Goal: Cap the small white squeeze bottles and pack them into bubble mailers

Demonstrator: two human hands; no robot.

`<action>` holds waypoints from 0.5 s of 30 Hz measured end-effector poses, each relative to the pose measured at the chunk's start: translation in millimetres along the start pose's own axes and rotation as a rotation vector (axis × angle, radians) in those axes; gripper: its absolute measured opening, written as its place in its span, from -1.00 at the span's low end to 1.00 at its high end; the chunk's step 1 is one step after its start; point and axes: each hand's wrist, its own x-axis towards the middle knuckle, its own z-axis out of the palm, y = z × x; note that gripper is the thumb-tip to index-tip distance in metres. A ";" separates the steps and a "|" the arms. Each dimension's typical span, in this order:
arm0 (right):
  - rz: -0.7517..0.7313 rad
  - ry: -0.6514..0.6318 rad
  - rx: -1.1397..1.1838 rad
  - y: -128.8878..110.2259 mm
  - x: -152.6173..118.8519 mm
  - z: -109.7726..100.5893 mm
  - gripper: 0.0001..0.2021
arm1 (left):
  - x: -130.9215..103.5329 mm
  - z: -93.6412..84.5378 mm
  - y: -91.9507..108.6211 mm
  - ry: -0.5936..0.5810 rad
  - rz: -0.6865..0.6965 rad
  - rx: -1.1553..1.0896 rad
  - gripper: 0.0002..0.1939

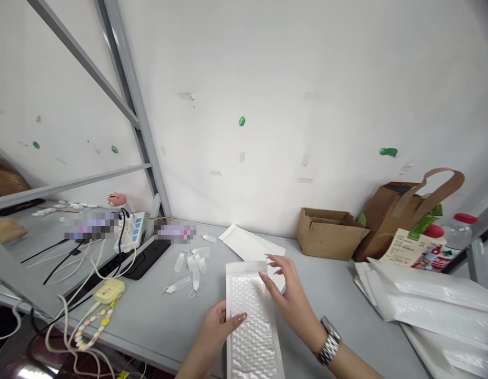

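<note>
A white bubble mailer lies lengthwise in front of me, its top edge pointing to the wall. My left hand grips its left edge, thumb on top and fingers curled behind. Beside the upper right corner is my right hand, fingers apart and thumb near the mailer's surface; whether it touches is hard to tell. Behind the mailer, flat white envelopes lie on the grey table. Small white tags with loops are scattered to the left.
An open cardboard box, a brown paper bag and bottles stand at the back right. White mailers are stacked at right. On the left are a power strip, cables, a yellow case and a metal frame.
</note>
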 end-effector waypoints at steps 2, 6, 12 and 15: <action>-0.027 0.021 0.041 -1.8 18.4 15.9 -0.72 | -3.8 -4.1 3.2 -0.011 0.007 -0.035 -0.46; 0.011 -0.090 0.117 1.6 59.5 59.9 -0.81 | -14.6 -16.5 13.3 0.088 -0.045 -0.063 -0.52; 0.056 -0.322 -0.029 -4.1 84.9 133.0 -0.67 | -19.6 -32.0 15.9 0.233 -0.085 -0.011 -0.63; 0.028 -0.345 -0.120 -8.4 81.9 154.5 -0.71 | -18.3 -37.1 14.9 0.247 -0.059 0.013 -0.61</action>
